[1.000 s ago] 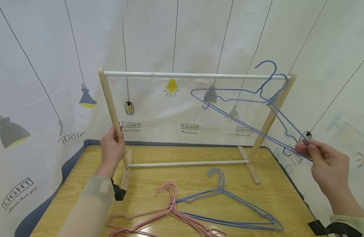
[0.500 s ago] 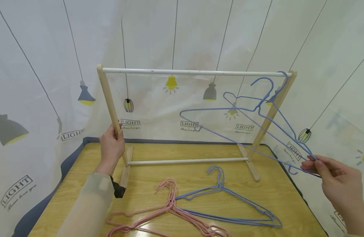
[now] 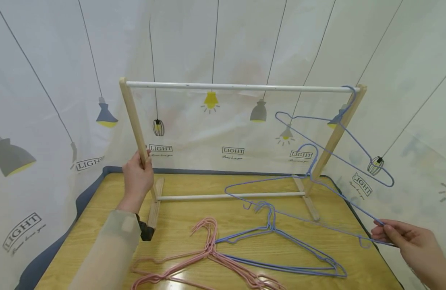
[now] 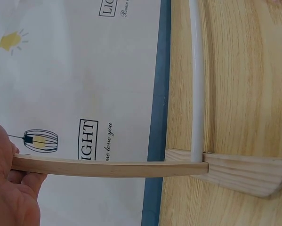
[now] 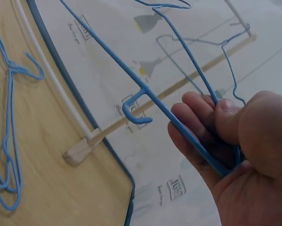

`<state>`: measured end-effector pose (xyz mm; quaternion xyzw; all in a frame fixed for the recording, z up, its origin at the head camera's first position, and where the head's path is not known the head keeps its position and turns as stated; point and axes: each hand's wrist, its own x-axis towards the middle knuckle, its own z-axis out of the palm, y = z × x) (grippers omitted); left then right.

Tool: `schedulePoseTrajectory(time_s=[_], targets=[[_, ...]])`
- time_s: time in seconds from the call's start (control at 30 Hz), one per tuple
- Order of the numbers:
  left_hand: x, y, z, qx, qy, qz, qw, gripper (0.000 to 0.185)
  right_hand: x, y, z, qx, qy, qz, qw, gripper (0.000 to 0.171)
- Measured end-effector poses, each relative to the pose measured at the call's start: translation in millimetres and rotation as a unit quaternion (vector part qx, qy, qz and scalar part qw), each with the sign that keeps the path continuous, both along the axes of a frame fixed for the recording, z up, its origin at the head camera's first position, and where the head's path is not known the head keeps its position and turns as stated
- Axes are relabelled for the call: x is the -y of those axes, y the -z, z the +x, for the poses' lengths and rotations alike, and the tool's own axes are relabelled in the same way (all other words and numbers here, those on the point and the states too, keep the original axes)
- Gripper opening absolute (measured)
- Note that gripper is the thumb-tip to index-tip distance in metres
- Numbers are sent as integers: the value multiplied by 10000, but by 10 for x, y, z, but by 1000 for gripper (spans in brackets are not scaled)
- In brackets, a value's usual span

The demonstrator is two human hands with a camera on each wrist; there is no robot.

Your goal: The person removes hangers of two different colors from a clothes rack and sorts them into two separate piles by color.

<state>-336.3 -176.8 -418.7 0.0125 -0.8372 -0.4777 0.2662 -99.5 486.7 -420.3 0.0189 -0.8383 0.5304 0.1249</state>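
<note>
My left hand (image 3: pixel 137 173) grips the left wooden post (image 3: pixel 133 117) of a small clothes rack with a white top bar (image 3: pixel 237 86). At the right, my right hand (image 3: pixel 407 245) pinches one end of a blue wire hanger (image 3: pixel 342 197), held in front of the rack with its hook off the bar. In the right wrist view, the thumb and fingers close about that corner of the blue hanger (image 5: pixel 164 106). Another blue hanger (image 3: pixel 364 149) hangs by its hook at the bar's right end, apart from my hand.
Several pink hangers (image 3: pixel 210 253) lie at the table's front, and a stack of blue hangers (image 3: pixel 281 233) lies beside them. The rack's lower white rod (image 3: pixel 230 196) and wooden feet (image 3: pixel 310 201) stand on the wooden table (image 3: pixel 99 225). A lamp-printed curtain (image 3: pixel 193 48) stands behind.
My right hand has drawn the held blue hanger down and away from the rack. The other blue hanger now hangs by itself on the bar. My left hand stays on the post.
</note>
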Motion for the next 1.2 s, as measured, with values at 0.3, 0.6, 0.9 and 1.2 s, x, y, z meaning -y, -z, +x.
schedulePoseTrajectory(time_s=[0.3, 0.6, 0.9, 1.2], targets=[[-1, 4, -11, -230, -140, -142, 9995, 33, -239, 342, 99, 940, -362, -278, 9945, 30], [-7, 3, -6, -134, -157, -166, 9996, 33, -324, 570, 14, 1882, -1497, -583, 9689, 31], [-15, -8, -6, -58, -123, -147, 9998, 33, -218, 725, -124, 1667, -2362, -937, 9527, 36], [-29, -18, 17, -14, -157, -115, 9998, 34, -74, 852, -226, 754, -1648, 404, 9826, 24]])
